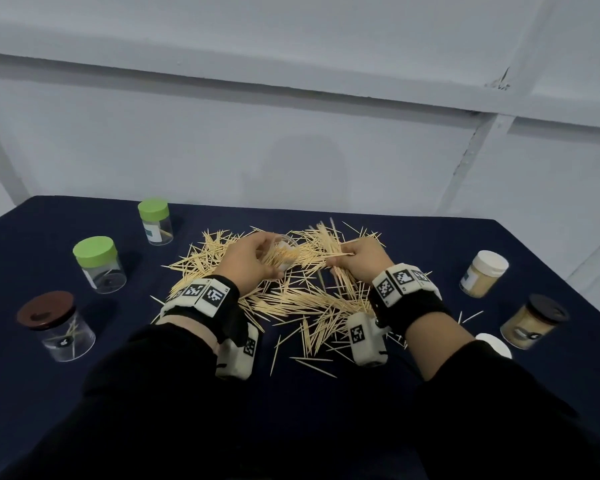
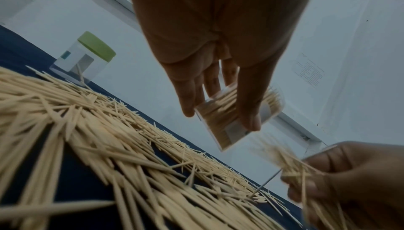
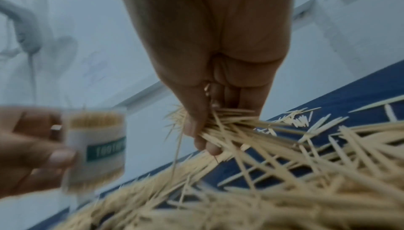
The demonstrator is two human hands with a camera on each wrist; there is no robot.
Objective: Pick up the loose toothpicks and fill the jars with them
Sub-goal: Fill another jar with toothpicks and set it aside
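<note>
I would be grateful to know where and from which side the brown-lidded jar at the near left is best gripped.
Judging by its pose, grip the brown-lidded jar round its clear wall just below the lid, coming from the right, where bare tablecloth lies. It stands upright with the lid on, and its round, smooth body suits a wrap of fingers and thumb.

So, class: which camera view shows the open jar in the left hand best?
The right wrist view: the open jar shows side-on, label and packed toothpicks visible, though blurred. The left wrist view shows it behind the left hand's fingers. In the head view, the hand mostly hides it.
</note>
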